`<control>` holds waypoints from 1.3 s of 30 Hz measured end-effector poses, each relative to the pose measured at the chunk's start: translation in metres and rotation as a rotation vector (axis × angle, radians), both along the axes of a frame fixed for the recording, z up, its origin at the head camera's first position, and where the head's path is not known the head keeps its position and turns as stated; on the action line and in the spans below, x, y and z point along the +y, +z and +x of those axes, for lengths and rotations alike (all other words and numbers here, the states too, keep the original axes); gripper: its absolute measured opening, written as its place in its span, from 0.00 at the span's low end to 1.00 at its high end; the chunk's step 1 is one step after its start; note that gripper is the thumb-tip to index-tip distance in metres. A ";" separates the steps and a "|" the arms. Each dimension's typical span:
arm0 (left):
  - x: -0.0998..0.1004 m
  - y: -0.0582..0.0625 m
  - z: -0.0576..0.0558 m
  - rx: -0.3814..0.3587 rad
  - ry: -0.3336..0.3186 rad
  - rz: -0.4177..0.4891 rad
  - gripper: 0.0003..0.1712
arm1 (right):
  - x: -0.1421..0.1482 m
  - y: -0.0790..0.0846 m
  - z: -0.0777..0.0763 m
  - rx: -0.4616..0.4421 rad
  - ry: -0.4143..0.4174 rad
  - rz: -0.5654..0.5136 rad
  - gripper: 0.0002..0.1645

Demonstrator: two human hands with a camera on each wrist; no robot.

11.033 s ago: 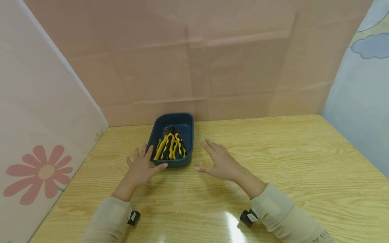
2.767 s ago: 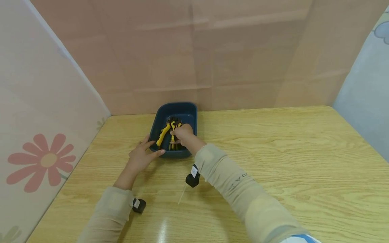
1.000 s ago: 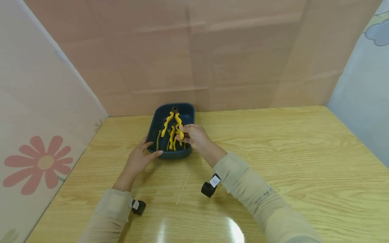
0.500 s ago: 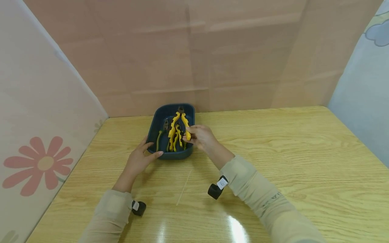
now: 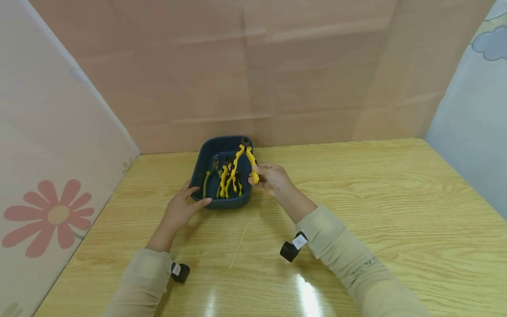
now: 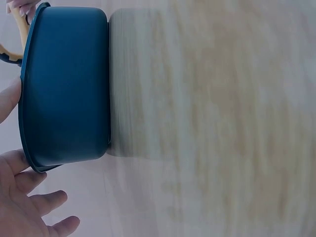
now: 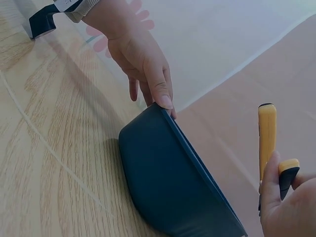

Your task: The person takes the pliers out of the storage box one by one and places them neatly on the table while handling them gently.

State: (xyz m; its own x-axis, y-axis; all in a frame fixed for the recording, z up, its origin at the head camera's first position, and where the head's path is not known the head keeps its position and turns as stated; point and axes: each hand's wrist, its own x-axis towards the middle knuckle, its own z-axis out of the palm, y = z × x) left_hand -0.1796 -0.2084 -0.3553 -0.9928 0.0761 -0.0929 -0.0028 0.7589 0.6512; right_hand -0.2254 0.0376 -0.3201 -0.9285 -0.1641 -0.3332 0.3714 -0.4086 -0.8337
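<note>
A pair of pliers with yellow and black handles [image 5: 238, 156] is raised over the right side of a dark blue bin [image 5: 231, 204]. Its handles are spread apart, and the dark head points away. My right hand [image 5: 273, 178] pinches the end of the right handle between thumb and fingers. My left hand [image 5: 180, 207] holds the bin's near left corner, thumb on the front rim and fingers over the left side; in the left wrist view its outer fingers [image 6: 49, 202] are spread off the wall. Several more pliers [image 5: 222, 182] lie inside the bin, partly overlapping.
The bin stands on a wood-grain table [image 5: 356, 198] near the back wall [image 5: 317, 88]. A thin pale line [image 5: 239, 246] runs along the tabletop before it. A flower-printed panel [image 5: 59, 211] flanks the left side. Black wrist cameras [image 5: 291, 251] hang under both sleeves.
My right hand has reached into the bin, taken hold of one pair of pliers, lifted it and moved it rightward. My left hand has come onto the bin's corner and stays there.
</note>
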 end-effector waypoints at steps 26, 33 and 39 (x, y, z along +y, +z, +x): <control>0.001 -0.001 -0.001 0.011 0.003 -0.008 0.49 | 0.033 -0.019 0.000 -0.013 -0.027 0.037 0.23; 0.002 -0.002 -0.001 0.007 0.008 -0.008 0.50 | 0.039 -0.023 -0.001 -0.020 -0.035 0.053 0.24; 0.001 -0.002 -0.001 0.003 0.014 -0.010 0.50 | 0.044 -0.026 -0.002 -0.033 -0.041 0.060 0.23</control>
State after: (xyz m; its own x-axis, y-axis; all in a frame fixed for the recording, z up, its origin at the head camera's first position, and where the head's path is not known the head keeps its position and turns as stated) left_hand -0.1806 -0.2071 -0.3571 -0.9940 0.0611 -0.0905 -0.0116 0.7650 0.6440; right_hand -0.2275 0.0814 -0.3460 -0.9224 -0.1049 -0.3717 0.3829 -0.3733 -0.8450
